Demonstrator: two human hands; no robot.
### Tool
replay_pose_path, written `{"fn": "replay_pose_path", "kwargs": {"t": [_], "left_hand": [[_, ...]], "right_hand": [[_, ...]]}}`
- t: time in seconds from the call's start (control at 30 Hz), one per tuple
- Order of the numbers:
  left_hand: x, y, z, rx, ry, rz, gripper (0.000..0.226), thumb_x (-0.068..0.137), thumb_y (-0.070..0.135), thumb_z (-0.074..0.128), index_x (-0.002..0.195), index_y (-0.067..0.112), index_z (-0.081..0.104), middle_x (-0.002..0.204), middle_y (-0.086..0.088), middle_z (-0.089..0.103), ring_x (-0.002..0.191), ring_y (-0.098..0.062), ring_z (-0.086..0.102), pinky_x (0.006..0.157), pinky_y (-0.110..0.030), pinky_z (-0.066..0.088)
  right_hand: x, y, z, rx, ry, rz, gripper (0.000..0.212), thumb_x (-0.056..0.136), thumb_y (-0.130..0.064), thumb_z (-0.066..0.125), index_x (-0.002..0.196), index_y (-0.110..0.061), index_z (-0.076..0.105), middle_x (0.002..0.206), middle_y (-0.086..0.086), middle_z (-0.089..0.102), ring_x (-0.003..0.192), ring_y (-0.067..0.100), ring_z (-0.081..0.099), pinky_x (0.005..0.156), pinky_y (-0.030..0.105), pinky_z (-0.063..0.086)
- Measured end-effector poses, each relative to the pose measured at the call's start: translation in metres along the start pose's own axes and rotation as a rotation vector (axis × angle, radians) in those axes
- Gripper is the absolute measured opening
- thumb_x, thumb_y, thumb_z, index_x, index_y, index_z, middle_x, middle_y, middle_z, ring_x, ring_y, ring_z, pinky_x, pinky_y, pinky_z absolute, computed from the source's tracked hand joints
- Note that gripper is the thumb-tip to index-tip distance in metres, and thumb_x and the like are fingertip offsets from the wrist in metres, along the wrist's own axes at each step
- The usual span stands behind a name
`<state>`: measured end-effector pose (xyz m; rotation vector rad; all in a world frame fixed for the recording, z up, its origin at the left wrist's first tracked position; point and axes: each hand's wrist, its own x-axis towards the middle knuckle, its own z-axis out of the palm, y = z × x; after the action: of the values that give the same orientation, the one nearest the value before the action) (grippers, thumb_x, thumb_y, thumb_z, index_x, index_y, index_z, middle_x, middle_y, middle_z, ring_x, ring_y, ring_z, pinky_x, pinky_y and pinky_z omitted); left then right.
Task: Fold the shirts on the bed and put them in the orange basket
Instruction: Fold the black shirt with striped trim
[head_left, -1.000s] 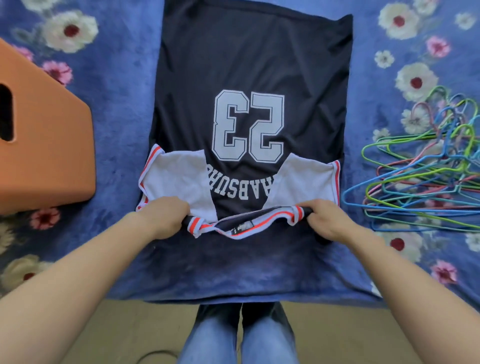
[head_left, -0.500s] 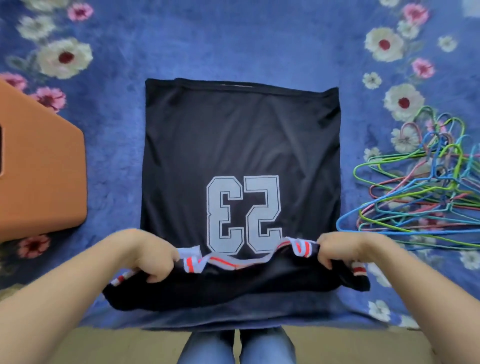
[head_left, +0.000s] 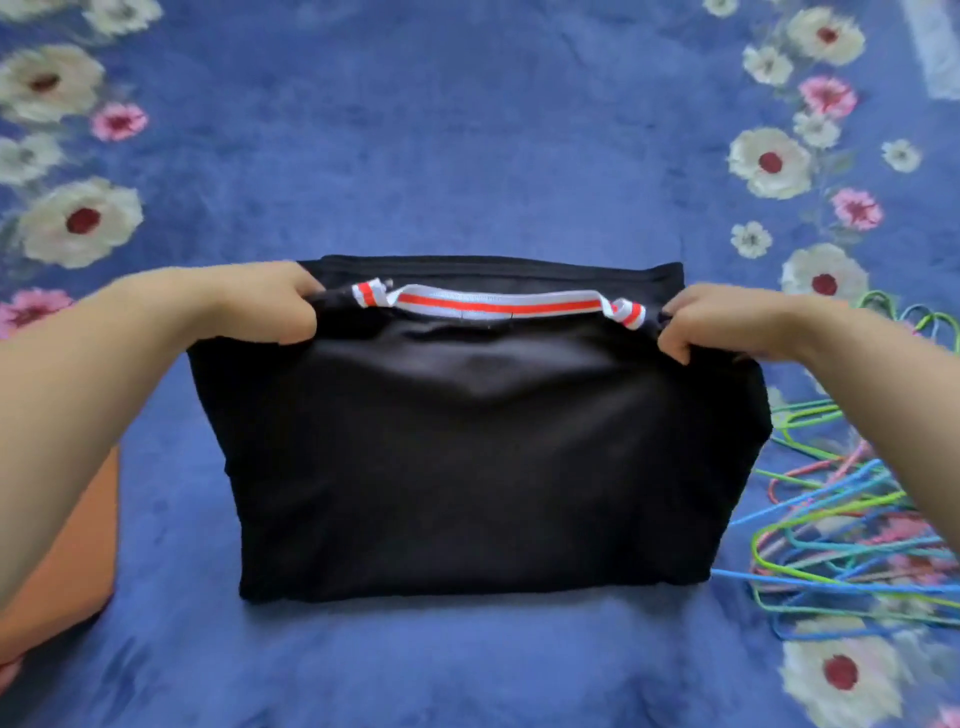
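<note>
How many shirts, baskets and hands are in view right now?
black shirt: 1
orange basket: 1
Hands: 2, left hand and right hand, both gripping the shirt
Total: 4

Black shirt (head_left: 467, 457) folded on bed (head_left: 467, 156)

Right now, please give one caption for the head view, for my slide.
Folding: left hand and right hand grip a black jersey on the floral bedspread.

Both bare forearms stretch forward, well apart. The left hand (head_left: 262, 306) and right hand (head_left: 727, 325) are curled, fingers (head_left: 297, 330) pinching the far corners of a folded shirt (head_left: 467, 467).
</note>
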<state>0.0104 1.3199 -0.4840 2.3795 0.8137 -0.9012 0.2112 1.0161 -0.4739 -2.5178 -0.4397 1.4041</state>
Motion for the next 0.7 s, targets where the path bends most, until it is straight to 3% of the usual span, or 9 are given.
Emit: {"fn": "replay_pose_path", "kwargs": {"t": [0.07, 0.13, 0.2, 0.27, 0.37, 0.43, 0.5, 0.63, 0.7], "left_hand": [[0.023, -0.004, 0.007, -0.021, 0.277, 0.05, 0.017, 0.079, 0.003, 0.052, 0.086, 0.017, 0.059, 0.096, -0.007, 0.065, 0.087, -0.029, 0.057, 0.072, -0.033, 0.042], [0.036, -0.011, 0.028, -0.11, 0.51, 0.05, 0.033, 0.082, 0.009, 0.055, 0.113, 0.018, 0.056, 0.117, -0.004, 0.061, 0.107, -0.032, 0.053, 0.085, -0.038, 0.043], [0.042, -0.019, 0.055, -0.175, 0.597, -0.021, 0.049, 0.083, 0.015, 0.059, 0.13, 0.014, 0.046, 0.131, -0.012, 0.051, 0.121, -0.034, 0.043, 0.099, -0.045, 0.038], [0.044, -0.026, 0.079, -0.26, 0.574, -0.135, 0.06, 0.087, 0.021, 0.059, 0.141, 0.009, 0.035, 0.14, -0.02, 0.037, 0.129, -0.036, 0.03, 0.107, -0.046, 0.027], [0.046, -0.033, 0.095, -0.345, 0.61, -0.268, 0.051, 0.093, 0.028, 0.053, 0.138, 0.008, 0.039, 0.134, -0.025, 0.04, 0.126, -0.038, 0.03, 0.105, -0.046, 0.027], [0.051, -0.039, 0.094, -0.276, 0.717, -0.232, 0.033, 0.096, 0.025, 0.05, 0.123, 0.007, 0.053, 0.12, -0.025, 0.052, 0.116, -0.041, 0.039, 0.096, -0.049, 0.034], [0.057, -0.044, 0.086, -0.262, 0.829, -0.129, 0.024, 0.096, 0.02, 0.049, 0.113, 0.006, 0.059, 0.111, -0.024, 0.059, 0.107, -0.042, 0.048, 0.09, -0.046, 0.037], [0.072, -0.045, 0.069, -0.33, 0.932, -0.066, 0.024, 0.096, 0.02, 0.049, 0.113, 0.006, 0.059, 0.111, -0.022, 0.061, 0.106, -0.037, 0.052, 0.091, -0.038, 0.036], [0.079, -0.044, 0.07, -0.355, 0.929, -0.108, 0.029, 0.095, 0.021, 0.049, 0.12, 0.006, 0.055, 0.118, -0.021, 0.058, 0.111, -0.036, 0.049, 0.096, -0.04, 0.034]], "right_hand": [[0.02, -0.002, -0.006, 0.027, 0.213, -0.06, 0.01, 0.072, -0.008, 0.061, 0.08, -0.011, 0.065, 0.077, 0.004, 0.056, 0.073, 0.019, 0.049, 0.063, 0.03, 0.041], [0.042, 0.007, -0.001, 0.024, 0.412, -0.075, 0.026, 0.083, -0.018, 0.062, 0.108, -0.013, 0.067, 0.103, 0.003, 0.064, 0.099, 0.02, 0.057, 0.081, 0.029, 0.042], [0.055, 0.022, 0.013, 0.073, 0.491, -0.043, 0.048, 0.083, -0.033, 0.067, 0.125, -0.014, 0.056, 0.117, 0.002, 0.059, 0.113, 0.023, 0.054, 0.092, 0.033, 0.042], [0.063, 0.04, 0.03, 0.111, 0.531, 0.0, 0.063, 0.079, -0.038, 0.071, 0.133, -0.012, 0.049, 0.129, 0.007, 0.053, 0.12, 0.026, 0.051, 0.098, 0.037, 0.039], [0.066, 0.056, 0.045, 0.176, 0.578, 0.044, 0.046, 0.08, -0.033, 0.072, 0.117, -0.01, 0.058, 0.112, 0.01, 0.06, 0.108, 0.029, 0.056, 0.083, 0.034, 0.041], [0.069, 0.057, 0.046, 0.215, 0.587, 0.022, 0.021, 0.083, -0.024, 0.068, 0.097, -0.009, 0.063, 0.087, 0.008, 0.062, 0.09, 0.027, 0.057, 0.07, 0.032, 0.037], [0.073, 0.055, 0.041, 0.279, 0.628, -0.018, 0.008, 0.085, -0.017, 0.063, 0.086, -0.01, 0.062, 0.076, 0.005, 0.059, 0.08, 0.024, 0.054, 0.066, 0.03, 0.035], [0.083, 0.048, 0.028, 0.307, 0.786, -0.088, 0.005, 0.087, -0.017, 0.061, 0.09, -0.013, 0.058, 0.086, 0.006, 0.06, 0.083, 0.02, 0.053, 0.069, 0.026, 0.034], [0.092, 0.048, 0.032, 0.272, 0.824, -0.058, 0.02, 0.089, -0.02, 0.06, 0.106, -0.01, 0.058, 0.102, 0.009, 0.06, 0.094, 0.023, 0.053, 0.075, 0.027, 0.035]]}}
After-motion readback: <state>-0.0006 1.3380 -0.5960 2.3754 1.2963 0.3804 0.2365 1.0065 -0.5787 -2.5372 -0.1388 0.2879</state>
